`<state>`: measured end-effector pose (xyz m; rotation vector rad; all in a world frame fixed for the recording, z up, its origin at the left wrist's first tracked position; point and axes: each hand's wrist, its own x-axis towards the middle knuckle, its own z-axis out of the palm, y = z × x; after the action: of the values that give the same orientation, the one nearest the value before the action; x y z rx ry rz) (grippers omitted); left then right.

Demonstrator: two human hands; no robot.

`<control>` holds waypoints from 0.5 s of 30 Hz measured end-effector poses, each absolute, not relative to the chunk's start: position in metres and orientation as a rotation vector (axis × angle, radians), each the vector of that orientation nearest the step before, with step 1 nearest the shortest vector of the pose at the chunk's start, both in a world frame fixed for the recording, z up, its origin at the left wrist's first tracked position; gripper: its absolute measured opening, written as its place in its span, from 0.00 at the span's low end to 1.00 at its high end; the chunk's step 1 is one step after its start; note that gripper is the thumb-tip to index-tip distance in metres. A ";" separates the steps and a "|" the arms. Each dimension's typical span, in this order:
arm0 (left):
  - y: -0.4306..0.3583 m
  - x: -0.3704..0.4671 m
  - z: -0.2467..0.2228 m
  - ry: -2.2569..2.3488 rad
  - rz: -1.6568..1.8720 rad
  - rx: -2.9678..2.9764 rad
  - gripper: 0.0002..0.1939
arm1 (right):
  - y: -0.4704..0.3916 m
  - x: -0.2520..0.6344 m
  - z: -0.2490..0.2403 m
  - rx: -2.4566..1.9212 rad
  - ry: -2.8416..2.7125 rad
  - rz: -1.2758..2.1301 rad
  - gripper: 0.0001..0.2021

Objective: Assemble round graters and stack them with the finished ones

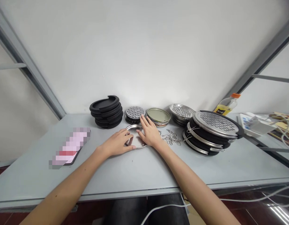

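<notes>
A shallow round metal dish (pixel 137 143) with a shiny rim lies on the table in front of me. My left hand (pixel 117 143) is curled round its left edge, the thumb at the near rim and the fingers over the far side. Across the dish's right side reaches my right hand (pixel 151 132), open, fingers stretched forward and thumb out over the dish. Its fingertips are near a small stack topped by a perforated metal grater disc (pixel 135 112) and a stack of round olive-toned metal plates (pixel 158 115). Several bent wire clips (pixel 172 137) lie right of that hand.
Black ring-shaped holders (pixel 106 111) are stacked at the back left, with a phone (pixel 72 145) nearer. Grater bowls (pixel 182 111) stand right of centre, beside a taller stack of black-rimmed graters (pixel 216 124). A bottle (pixel 226 104) and power strip (pixel 249 125) are farther right.
</notes>
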<state>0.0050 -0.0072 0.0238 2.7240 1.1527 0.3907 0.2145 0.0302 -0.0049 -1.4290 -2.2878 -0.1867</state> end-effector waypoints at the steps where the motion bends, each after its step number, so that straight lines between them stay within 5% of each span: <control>1: -0.008 0.005 0.024 1.151 0.396 2.721 0.19 | 0.030 0.215 -0.005 -1.426 -2.285 -0.187 0.34; 15: -0.011 0.010 0.031 1.168 0.366 2.701 0.19 | 0.040 0.208 -0.007 -1.438 -2.279 -0.215 0.34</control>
<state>0.0099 -0.0109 0.0313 2.7014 1.1678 0.3659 0.2084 0.0400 -0.0068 -1.4381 -2.2793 -0.2147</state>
